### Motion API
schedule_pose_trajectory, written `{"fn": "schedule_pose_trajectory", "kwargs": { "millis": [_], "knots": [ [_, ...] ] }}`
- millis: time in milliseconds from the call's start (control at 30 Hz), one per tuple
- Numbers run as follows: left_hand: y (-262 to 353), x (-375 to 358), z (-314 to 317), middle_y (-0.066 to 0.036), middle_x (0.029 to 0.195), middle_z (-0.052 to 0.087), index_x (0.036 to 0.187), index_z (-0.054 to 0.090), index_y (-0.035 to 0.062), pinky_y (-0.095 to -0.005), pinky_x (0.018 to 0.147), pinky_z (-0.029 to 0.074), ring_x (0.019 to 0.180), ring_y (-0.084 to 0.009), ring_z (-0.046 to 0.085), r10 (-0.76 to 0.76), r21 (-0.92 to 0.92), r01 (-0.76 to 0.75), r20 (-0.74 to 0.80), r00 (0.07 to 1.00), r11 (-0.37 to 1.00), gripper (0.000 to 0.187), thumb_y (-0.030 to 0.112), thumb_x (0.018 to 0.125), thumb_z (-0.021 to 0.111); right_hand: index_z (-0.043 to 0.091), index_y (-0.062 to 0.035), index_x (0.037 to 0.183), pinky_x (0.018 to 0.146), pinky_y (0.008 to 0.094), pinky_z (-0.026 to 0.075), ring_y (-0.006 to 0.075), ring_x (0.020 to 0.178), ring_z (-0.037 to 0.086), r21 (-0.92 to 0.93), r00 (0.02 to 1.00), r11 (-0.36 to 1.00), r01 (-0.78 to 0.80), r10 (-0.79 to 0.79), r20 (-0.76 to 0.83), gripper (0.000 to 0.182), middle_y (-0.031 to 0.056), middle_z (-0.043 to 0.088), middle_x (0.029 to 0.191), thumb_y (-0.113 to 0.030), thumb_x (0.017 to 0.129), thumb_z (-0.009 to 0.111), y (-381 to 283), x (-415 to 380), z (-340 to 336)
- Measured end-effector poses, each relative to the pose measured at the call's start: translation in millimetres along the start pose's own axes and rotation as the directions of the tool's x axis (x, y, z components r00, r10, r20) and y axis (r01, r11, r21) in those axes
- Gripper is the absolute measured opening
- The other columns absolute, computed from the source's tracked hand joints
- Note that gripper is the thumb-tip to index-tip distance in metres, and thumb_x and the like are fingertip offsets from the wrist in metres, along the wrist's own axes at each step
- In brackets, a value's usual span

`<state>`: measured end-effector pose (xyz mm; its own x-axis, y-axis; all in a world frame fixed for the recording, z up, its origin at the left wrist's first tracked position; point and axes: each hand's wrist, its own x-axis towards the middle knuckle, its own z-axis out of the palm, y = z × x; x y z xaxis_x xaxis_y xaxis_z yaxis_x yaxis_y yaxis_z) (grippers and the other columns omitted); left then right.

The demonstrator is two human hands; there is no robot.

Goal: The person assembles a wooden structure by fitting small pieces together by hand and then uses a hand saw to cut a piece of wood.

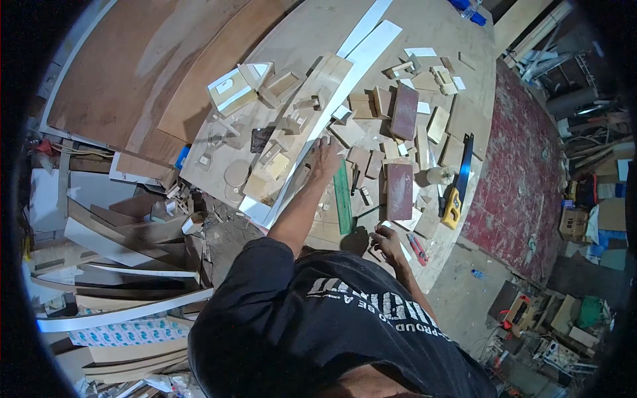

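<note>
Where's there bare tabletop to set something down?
Far end of the tabletop, between white strips and blue item; also between strips and brown board. Crowded: wood blocks from strips to handsaw.

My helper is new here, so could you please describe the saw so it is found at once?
On the big wooden table, follow the edge facing the dark red floor. The saw lies along that edge, beside small wood blocks. Unlike these plain blocks, it has a long, bluish blade and a yellow handle.
</note>
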<state>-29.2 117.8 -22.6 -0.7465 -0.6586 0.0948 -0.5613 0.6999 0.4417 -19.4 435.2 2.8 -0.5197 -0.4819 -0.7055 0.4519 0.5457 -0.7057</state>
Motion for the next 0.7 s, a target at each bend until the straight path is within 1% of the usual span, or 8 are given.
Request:
{"fn": "schedule_pose_trajectory", "kwargs": {
  "millis": [100, 167, 267, 367, 467, 533, 667, 700],
  "knots": [
    [-18.4, -4.0, -0.8, -0.019, 0.099, 0.066, 0.099, 0.062, 0.0035, -0.0465, 0.082, 0.051, 0.099, -0.0380, 0.063, 0.052, -0.105, -0.062, -0.091, 0.994, 0.993, 0.022, 0.021, 0.087, 0.064, 0.058, 0.0019, 0.109, 0.052, 0.0269, 0.046, 0.0141, 0.063, 0.060, 0.043, 0.997, 0.996, 0.080, -0.079, -0.014, 0.029, 0.0078, 0.063, 0.079, -0.012, 0.087, 0.070, -9.1, 4.3, 4.1],
    [-32.0, -19.7, -9.1, -0.019, 0.087, 0.068, 0.093, 0.066, 0.0041, -0.0479, 0.072, 0.051, 0.087, -0.0385, 0.066, -0.212, -0.314, 0.160, -0.138, 0.968, 0.936, 0.018, 0.021, 0.088, 0.062, 0.057, 0.0024, 0.112, 0.051, 0.0274, 0.046, 0.0145, 0.062, 0.060, -0.079, 0.991, 0.988, 0.130, -0.130, 0.014, 0.033, 0.0090, 0.064, 0.080, -0.013, 0.087, 0.070, -17.5, 20.7, 8.4],
    [-41.0, -42.3, -74.7, -0.021, 0.077, 0.067, 0.091, 0.069, 0.0048, -0.0490, 0.065, 0.050, 0.078, -0.0403, 0.066, -0.443, -0.319, 0.371, -0.194, 0.875, 0.872, 0.018, 0.021, 0.087, 0.063, 0.061, 0.0031, 0.105, 0.053, 0.0302, 0.048, 0.0161, 0.063, 0.062, -0.312, 0.943, 0.891, 0.328, -0.327, 0.058, 0.029, 0.0115, 0.067, 0.084, -0.017, 0.087, 0.070, -31.3, 55.1, 26.9],
    [-97.3, -47.4, -82.3, -0.020, 0.090, 0.068, 0.103, 0.070, 0.0084, -0.0480, 0.074, 0.050, 0.088, -0.0392, 0.065, -0.522, -0.235, 0.478, -0.186, 0.833, 0.846, 0.024, 0.022, 0.084, 0.067, 0.062, 0.0032, 0.099, 0.055, 0.0314, 0.049, 0.0153, 0.063, 0.062, -0.387, 0.883, 0.795, 0.466, -0.442, 0.157, 0.020, 0.0110, 0.067, 0.084, -0.013, 0.089, 0.064, -66.6, 92.8, 54.9],
    [-128.0, -42.0, -88.0, -0.019, 0.107, 0.066, 0.110, 0.067, 0.0099, -0.0481, 0.087, 0.047, 0.102, -0.0378, 0.061, -0.460, -0.190, 0.423, -0.245, 0.853, 0.886, 0.033, 0.023, 0.080, 0.072, 0.061, 0.0018, 0.108, 0.063, 0.0317, 0.050, 0.0182, 0.070, 0.064, -0.344, 0.803, 0.726, 0.596, -0.551, 0.228, 0.021, 0.0126, 0.066, 0.084, -0.006, 0.088, 0.060, -77.1, 143.0, 77.5],
    [-129.0, -40.0, -92.9, -0.017, 0.117, 0.061, 0.115, 0.065, 0.0097, -0.0486, 0.096, 0.042, 0.110, -0.0366, 0.056, -0.400, -0.063, 0.396, -0.193, 0.896, 0.916, 0.040, 0.021, 0.077, 0.075, 0.060, 0.0005, 0.115, 0.063, 0.0319, 0.050, 0.0172, 0.070, 0.064, -0.419, 0.690, 0.573, 0.704, -0.691, 0.215, 0.028, 0.0116, 0.065, 0.085, -0.007, 0.089, 0.060, -85.9, 157.3, 87.8],
    [-137.9, -34.2, -89.6, -0.016, 0.109, 0.063, 0.108, 0.067, 0.0070, -0.0449, 0.091, 0.047, 0.105, -0.0352, 0.059, -0.276, -0.098, 0.266, -0.115, 0.954, 0.959, 0.030, 0.014, 0.079, 0.072, 0.060, -0.0008, 0.119, 0.062, 0.0303, 0.050, 0.0161, 0.070, 0.064, -0.450, 0.774, 0.650, 0.612, -0.608, 0.175, 0.031, 0.0115, 0.067, 0.090, -0.011, 0.090, 0.061, -107.8, 138.0, 81.6],
    [-130.2, -36.1, -97.5, -0.016, 0.106, 0.063, 0.107, 0.068, 0.0063, -0.0429, 0.088, 0.049, 0.101, -0.0343, 0.060, -0.244, -0.184, 0.217, -0.141, 0.959, 0.959, 0.028, 0.011, 0.079, 0.071, 0.061, -0.0015, 0.119, 0.069, 0.0333, 0.052, 0.0227, 0.079, 0.067, -0.411, 0.831, 0.727, 0.550, -0.524, 0.185, 0.032, 0.0146, 0.068, 0.097, -0.012, 0.089, 0.062, -110.2, 127.8, 76.4]
  ]
}}
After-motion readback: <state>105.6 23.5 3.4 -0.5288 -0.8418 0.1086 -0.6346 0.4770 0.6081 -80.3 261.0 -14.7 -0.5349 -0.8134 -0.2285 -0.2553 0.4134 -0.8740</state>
